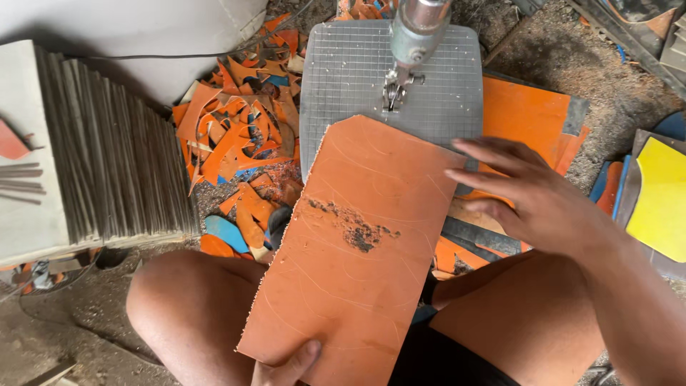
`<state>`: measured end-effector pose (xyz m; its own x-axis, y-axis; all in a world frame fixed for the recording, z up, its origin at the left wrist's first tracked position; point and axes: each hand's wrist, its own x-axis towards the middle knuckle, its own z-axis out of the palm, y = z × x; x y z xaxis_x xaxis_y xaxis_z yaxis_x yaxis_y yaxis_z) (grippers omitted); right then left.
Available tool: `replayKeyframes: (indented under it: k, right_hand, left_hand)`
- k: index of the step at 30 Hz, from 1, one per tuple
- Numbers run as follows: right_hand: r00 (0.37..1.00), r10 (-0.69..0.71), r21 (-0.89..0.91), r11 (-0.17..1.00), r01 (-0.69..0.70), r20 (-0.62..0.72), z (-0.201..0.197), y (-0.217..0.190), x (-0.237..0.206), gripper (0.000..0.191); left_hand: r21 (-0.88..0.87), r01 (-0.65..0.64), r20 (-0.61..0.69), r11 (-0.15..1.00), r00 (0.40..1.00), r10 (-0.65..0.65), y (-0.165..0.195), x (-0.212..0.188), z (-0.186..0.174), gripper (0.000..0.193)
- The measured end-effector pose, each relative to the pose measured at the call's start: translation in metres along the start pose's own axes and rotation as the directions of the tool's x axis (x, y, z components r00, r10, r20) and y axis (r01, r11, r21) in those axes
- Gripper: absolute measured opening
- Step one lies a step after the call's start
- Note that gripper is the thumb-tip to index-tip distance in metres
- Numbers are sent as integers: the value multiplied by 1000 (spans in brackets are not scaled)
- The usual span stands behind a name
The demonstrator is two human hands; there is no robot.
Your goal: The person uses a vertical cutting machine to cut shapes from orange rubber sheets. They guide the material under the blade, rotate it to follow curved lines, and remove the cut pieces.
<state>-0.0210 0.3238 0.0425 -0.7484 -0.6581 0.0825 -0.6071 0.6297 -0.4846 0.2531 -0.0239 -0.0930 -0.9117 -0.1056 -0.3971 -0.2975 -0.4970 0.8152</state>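
Orange sheet (357, 250), a flat rectangular panel with faint curved lines scored on its face and a dark patch of grit near its middle, lies across the seated person's bare knees, its far end resting on the machine table. Left hand (289, 368) pinches the near edge, thumb on top, remaining fingers hidden beneath. Right hand (532, 196) hovers beside the sheet's right edge, fingers spread and extended, holding nothing; contact with the sheet cannot be determined.

Beyond the knees, the grey gridded machine table (343, 71) carries a vertical cutting head (413, 36) whose foot sits just past the sheet's far edge. Left of the table, a heap of orange offcuts (239, 136) with a few blue pieces covers the dirt floor (622, 93). Further left stands a stack of grey boards (107, 157). On the right lie a further orange panel (525, 114) and a yellow cut piece (661, 200).
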Motion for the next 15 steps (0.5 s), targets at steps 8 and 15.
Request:
replayKeyframes:
  k: [8, 15]
  right_hand:
    - [993, -54, -137, 988, 68, 109, -1, 35, 48, 45]
    - [997, 0, -96, 995, 8, 78, 3, 55, 51, 48]
  left_hand:
    - [-191, 135, -268, 972, 946, -184, -12, 27, -16, 67]
    - [112, 330, -528, 938, 819, -225, -10, 28, 5, 59]
